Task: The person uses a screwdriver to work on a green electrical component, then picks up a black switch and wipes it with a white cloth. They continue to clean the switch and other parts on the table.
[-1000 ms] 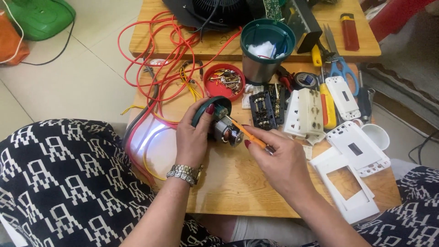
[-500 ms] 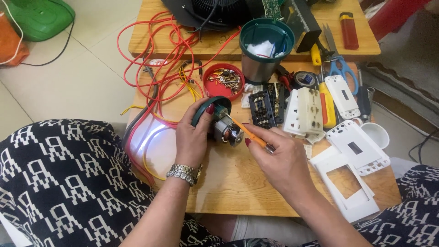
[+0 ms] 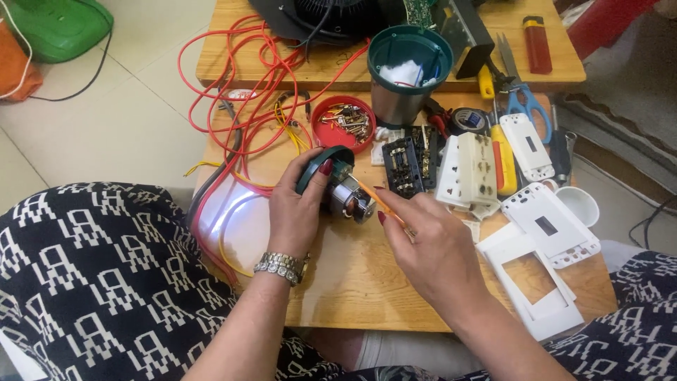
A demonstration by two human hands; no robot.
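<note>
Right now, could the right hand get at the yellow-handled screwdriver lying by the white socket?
Probably yes, once freed: the right hand holds an orange tool at the motor. The yellow-handled screwdriver lies uncovered beyond the white socket, nothing over it.

Black trousers (image 3: pixel 92 282) with a white geometric print cover both legs. Above them, the left hand (image 3: pixel 296 212) has dark red nails and 1 silver link wristwatch (image 3: pixel 281 266); the right hand (image 3: pixel 430 247) matches.

The left hand (image 3: pixel 296 212) grips a small silver electric motor with a dark green plastic cap (image 3: pixel 337 185) above the low wooden counter (image 3: pixel 352 282). The right hand (image 3: pixel 434 247) pinches a thin orange-handled screwdriver (image 3: pixel 377 203), its tip touching the motor. A round red tray of screws (image 3: pixel 343 121) sits just behind.
</note>
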